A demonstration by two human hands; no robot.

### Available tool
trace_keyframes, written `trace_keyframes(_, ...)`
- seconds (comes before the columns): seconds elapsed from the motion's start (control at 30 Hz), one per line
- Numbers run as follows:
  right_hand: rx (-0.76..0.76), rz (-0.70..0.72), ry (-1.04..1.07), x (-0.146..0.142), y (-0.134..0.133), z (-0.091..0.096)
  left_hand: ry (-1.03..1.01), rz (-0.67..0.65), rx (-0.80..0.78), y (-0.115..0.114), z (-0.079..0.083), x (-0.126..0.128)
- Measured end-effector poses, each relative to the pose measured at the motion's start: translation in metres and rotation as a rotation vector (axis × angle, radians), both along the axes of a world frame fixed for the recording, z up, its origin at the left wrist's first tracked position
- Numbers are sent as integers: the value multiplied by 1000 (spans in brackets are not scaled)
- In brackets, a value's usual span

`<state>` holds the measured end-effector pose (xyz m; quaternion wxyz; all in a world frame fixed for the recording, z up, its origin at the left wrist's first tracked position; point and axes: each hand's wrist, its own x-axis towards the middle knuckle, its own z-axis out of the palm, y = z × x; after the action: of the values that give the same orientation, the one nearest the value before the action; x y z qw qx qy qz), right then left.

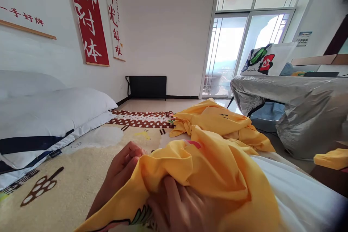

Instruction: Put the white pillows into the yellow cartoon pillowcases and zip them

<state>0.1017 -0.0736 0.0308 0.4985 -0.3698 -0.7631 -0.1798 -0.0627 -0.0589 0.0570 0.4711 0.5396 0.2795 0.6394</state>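
Note:
Bunched in front of me is a yellow printed cloth point(212, 166), with a green and black motif near its lower left edge and a bit of pink on top. My left hand point(122, 170) is closed on the cloth's left edge, thumb and fingers pinched together. Lower and closer to me, my right hand point(185, 206) has its fingers curled into the folds, and its fingertips are hidden. Just beyond lies more yellow cloth point(214, 117), spread in a loose heap; whether both are one piece, I cannot tell. White fabric point(296, 192) lies to the right, partly beneath the held cloth.
A cream patterned blanket point(81, 166) covers the bed. White pillows point(54, 116) with a dark stripe lie left. At right stands a table under a silver cover point(299, 90), bearing a printed bag point(268, 59). A black panel point(148, 87) leans on the far wall.

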Motion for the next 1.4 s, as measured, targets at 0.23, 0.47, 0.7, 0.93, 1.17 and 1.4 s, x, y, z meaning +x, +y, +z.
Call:
trace_keyframes(0.23,30,239,76,-6,32,18,-40,46,-67,21,-5,-8)
trace_keyframes(0.47,-17,375,159,-2,36,26,140,31,185,30,-5,-15)
trace_keyframes(0.7,2,437,218,-7,35,24,392,7,358,22,4,-19)
trace_keyframes(0.93,-87,509,70,1,33,26,298,-15,342,16,4,-23)
trace_keyframes(1.17,-66,459,-155,5,27,24,275,-14,414,14,3,-16)
trace_keyframes(1.4,7,426,-256,11,25,28,357,-5,497,0,8,-7)
